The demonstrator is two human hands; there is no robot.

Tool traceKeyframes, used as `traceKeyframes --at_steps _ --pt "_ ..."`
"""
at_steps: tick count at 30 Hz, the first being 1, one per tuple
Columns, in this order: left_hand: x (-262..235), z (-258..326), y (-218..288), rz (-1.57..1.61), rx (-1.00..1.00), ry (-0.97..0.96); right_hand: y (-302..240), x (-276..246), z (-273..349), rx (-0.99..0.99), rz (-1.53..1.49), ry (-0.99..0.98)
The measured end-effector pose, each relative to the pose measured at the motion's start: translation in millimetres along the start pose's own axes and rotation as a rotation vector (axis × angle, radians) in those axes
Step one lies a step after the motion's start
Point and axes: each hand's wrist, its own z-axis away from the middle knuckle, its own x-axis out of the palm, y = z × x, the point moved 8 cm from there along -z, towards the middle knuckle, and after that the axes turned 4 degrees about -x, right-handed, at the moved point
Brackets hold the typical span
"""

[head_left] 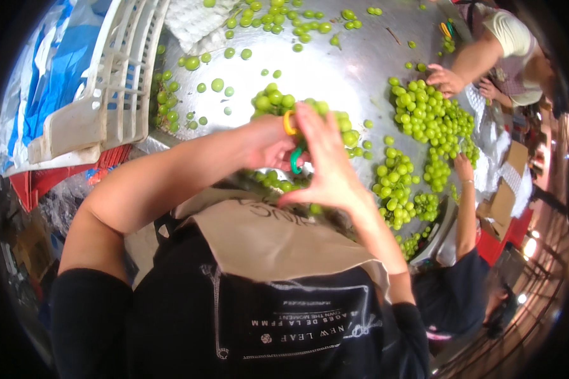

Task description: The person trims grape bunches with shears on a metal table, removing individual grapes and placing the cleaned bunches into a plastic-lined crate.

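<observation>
My left hand is closed on scissors with a yellow loop and a green loop; the blades are hidden. In front of it, my right hand has its fingers stretched out and its thumb spread wide. Those fingertips lie against a bunch of green grapes, and the hand covers part of that bunch. More grapes show just beyond my left hand. Below both hands, further grapes lie near my beige apron.
Loose grapes are scattered over the metal table. A large heap of grape bunches lies at right, where a co-worker's hand and another person's hand reach in. A white plastic crate stands at left. Other scissors lie at the far right.
</observation>
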Motion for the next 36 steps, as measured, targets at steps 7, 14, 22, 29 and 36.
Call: traceKeyframes --at_steps 7,14,22,29,36 --pt "-14.5 -16.2 -21.9 0.263 0.179 0.149 -6.3 11.3 -2.3 -0.058 -0.052 0.441" --pt "-14.6 -15.1 -22.0 -0.005 0.358 0.006 3.0 6.0 -0.3 -0.049 -0.151 0.562" --pt "-9.5 0.2 -26.7 -0.23 0.512 -0.134 4.2 12.2 7.1 -0.125 -0.141 0.633" --pt "12.5 28.6 -10.0 -0.037 0.279 0.222 -15.9 9.3 -3.9 -0.137 -0.084 0.382" --pt "-6.5 95.7 31.4 -1.559 -0.09 0.261 60.4 -37.0 64.9 0.232 -0.043 0.476"
